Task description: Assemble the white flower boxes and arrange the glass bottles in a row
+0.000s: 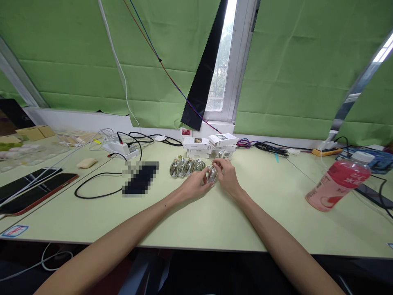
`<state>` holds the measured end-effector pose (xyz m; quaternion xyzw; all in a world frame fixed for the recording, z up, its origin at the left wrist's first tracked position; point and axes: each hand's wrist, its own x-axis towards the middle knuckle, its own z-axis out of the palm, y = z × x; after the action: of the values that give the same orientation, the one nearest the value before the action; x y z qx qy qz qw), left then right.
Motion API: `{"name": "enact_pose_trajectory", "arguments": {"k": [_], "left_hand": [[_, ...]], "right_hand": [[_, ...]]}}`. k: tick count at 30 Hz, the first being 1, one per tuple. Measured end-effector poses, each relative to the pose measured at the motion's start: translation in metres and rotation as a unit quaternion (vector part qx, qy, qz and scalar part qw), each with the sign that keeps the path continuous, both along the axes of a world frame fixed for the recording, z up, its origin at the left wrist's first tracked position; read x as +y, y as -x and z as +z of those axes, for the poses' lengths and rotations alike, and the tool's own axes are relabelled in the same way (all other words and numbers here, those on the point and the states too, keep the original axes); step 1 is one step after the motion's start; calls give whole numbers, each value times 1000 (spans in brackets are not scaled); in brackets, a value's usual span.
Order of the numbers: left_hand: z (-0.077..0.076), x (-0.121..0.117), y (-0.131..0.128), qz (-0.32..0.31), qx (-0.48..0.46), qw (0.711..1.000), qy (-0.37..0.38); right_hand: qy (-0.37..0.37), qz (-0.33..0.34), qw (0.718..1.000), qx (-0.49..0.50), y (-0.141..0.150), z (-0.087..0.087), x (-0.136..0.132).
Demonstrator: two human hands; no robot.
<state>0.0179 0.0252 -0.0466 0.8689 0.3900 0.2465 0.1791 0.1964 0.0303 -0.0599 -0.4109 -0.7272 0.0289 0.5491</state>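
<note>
Both of my hands are together near the middle of the table, fingers closed around one small round shiny silvery piece (211, 175). My left hand (195, 184) grips it from the left side, the thumb low along its edge. From above and to the right, my right hand (226, 174) pinches its top. The fingers cover part of the piece, and its exact kind is not clear. Just left of it, a row of several similar round shiny pieces (181, 168) with gold-coloured parts stands upright on the table, close behind my left hand.
Small white boxes (196, 143) are stacked behind the hands, with more white boxes (223, 139) beside them. A pink drink bottle (339, 182) leans at right. Phones (38, 192), a power strip (118, 148) and black cables (92, 178) lie at left. The table's front edge (202, 248) is nearest me.
</note>
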Motion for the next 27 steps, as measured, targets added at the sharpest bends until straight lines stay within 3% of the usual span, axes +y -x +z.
{"name": "enact_pose_trajectory", "arguments": {"k": [27], "left_hand": [[2,-1,0,2,6,1000,11]], "right_hand": [[-27,-2,1000,-13,-1,1,0]]}}
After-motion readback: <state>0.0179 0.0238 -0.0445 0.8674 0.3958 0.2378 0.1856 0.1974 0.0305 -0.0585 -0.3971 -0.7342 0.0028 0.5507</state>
